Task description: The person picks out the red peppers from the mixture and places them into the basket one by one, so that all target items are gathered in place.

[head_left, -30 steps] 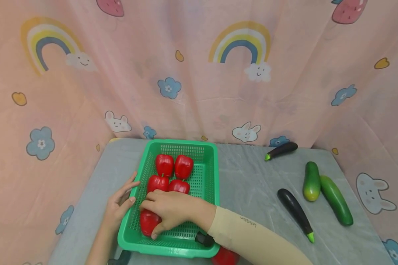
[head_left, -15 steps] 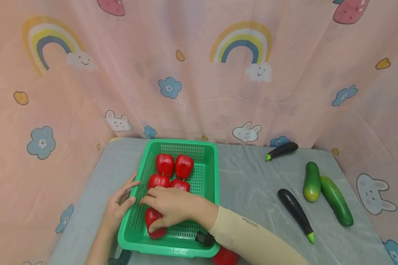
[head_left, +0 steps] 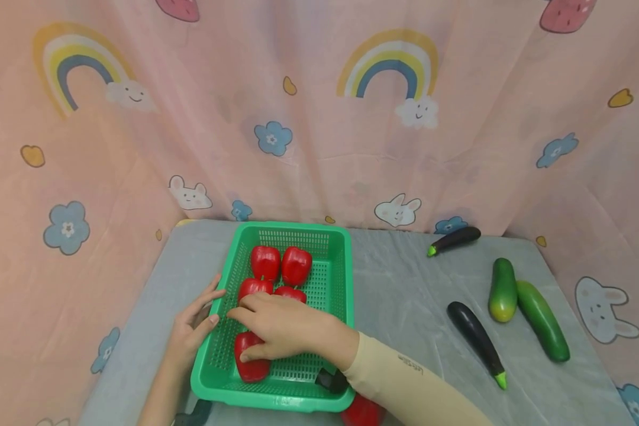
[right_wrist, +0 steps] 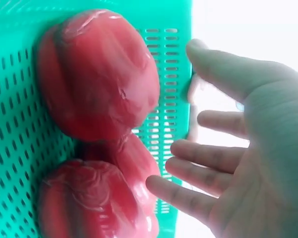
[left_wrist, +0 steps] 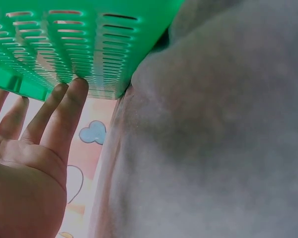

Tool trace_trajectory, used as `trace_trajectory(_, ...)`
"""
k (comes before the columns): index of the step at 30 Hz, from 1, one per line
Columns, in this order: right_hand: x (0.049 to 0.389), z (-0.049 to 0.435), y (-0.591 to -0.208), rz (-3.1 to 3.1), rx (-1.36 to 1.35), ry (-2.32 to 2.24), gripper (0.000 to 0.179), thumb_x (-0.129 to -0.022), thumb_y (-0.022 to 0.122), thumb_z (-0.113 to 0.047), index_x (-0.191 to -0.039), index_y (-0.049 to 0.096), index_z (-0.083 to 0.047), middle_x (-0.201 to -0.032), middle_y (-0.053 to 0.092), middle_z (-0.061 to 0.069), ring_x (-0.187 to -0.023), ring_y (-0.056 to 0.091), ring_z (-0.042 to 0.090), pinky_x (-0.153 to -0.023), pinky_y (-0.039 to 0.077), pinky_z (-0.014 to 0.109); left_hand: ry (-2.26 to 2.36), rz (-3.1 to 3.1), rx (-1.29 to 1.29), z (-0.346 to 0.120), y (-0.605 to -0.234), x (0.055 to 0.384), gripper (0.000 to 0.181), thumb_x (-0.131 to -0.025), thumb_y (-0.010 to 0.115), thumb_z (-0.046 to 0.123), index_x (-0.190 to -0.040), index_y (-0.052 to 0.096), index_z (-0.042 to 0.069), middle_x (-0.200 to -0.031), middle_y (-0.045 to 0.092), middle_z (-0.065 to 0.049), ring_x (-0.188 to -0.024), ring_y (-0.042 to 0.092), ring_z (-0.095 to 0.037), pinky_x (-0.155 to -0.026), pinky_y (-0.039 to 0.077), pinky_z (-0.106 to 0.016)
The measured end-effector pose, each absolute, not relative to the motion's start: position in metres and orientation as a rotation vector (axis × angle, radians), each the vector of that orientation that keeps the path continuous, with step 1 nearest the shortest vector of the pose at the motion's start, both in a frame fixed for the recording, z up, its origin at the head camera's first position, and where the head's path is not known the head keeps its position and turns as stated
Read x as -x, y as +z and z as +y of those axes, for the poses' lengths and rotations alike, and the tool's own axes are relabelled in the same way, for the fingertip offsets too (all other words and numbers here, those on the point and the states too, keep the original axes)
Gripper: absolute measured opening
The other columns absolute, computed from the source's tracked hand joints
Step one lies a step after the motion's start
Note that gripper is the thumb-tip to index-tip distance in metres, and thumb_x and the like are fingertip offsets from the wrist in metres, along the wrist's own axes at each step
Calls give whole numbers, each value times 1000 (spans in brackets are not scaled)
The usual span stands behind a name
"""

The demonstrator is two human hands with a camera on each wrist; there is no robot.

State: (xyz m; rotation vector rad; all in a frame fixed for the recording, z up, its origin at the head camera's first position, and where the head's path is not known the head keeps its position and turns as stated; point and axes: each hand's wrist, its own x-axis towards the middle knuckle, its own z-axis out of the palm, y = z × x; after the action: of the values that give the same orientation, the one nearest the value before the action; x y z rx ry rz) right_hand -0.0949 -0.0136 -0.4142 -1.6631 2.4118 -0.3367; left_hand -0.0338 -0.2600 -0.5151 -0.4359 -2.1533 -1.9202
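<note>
A green perforated plastic basket [head_left: 277, 402] stands on the grey-covered table. Inside it, at the near left, a red bell pepper [head_left: 252, 358] lies under my right hand [head_left: 284, 325]. The right wrist view has that hand [right_wrist: 238, 163] with its fingers spread, a gap between them and the bell pepper [right_wrist: 102, 74]. More red bell peppers [head_left: 265, 262] sit in the basket's far left half. My left hand [head_left: 190, 328] rests at the basket's left side; in the left wrist view its straight fingertips lie against the slotted basket wall [left_wrist: 89, 44].
On the right lie two eggplants [head_left: 476, 343] and two green cucumber-like vegetables [head_left: 543, 319]. Another red item [head_left: 363, 412] shows below my right sleeve, beside the basket's near right corner. A pink patterned curtain [head_left: 319, 136] hangs behind the table.
The near bell pepper has shifted a little to the right and come to lie in the basket. My right hand has lifted slightly off it. The left hand has stayed put.
</note>
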Motion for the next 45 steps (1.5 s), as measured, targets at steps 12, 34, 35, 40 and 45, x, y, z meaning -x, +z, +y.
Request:
trace_trajectory(12,95,0,-397,2468,1640,-412,70,-100,78,-50,-156,57,-13,-139,63,-2,-127,56,11,-104,52,21,-1924,-2163,450,-262,-515,35,47,-100,54,-14,-146,60,-10,-172,40,-21,-160,38,-16,-119,33,-22)
trace_trajectory(34,101,60,-376,2582,1415,-632,74,-98,81,-48,-157,56,-12,-148,59,3,-137,54,18,-110,54,35,-1901,-2142,436,-259,-514,34,47,-98,55,-17,-145,61,-11,-170,42,-22,-157,42,-16,-118,35,-19)
trace_trajectory(35,101,64,-376,2589,1402,-644,73,-98,81,-47,-157,56,-12,-148,59,3,-137,54,19,-110,54,36,-1901,-2143,437,-259,-513,34,48,-98,54,-17,-145,61,-11,-170,42,-22,-157,41,-16,-118,35,-19)
trace_trajectory(40,102,80,-380,2614,1363,-701,72,-98,83,-43,-156,56,-11,-150,57,5,-139,52,20,-108,56,37,-1915,-2134,433,-258,-513,33,48,-98,54,-17,-144,61,-11,-170,42,-22,-158,41,-16,-118,35,-19)
trace_trajectory(45,99,97,-382,2632,1325,-738,72,-98,83,-39,-157,55,-8,-153,54,8,-142,51,23,-108,56,40,-1917,-2134,425,-258,-513,34,47,-98,54,-16,-144,61,-11,-170,42,-23,-158,41,-16,-118,36,-20)
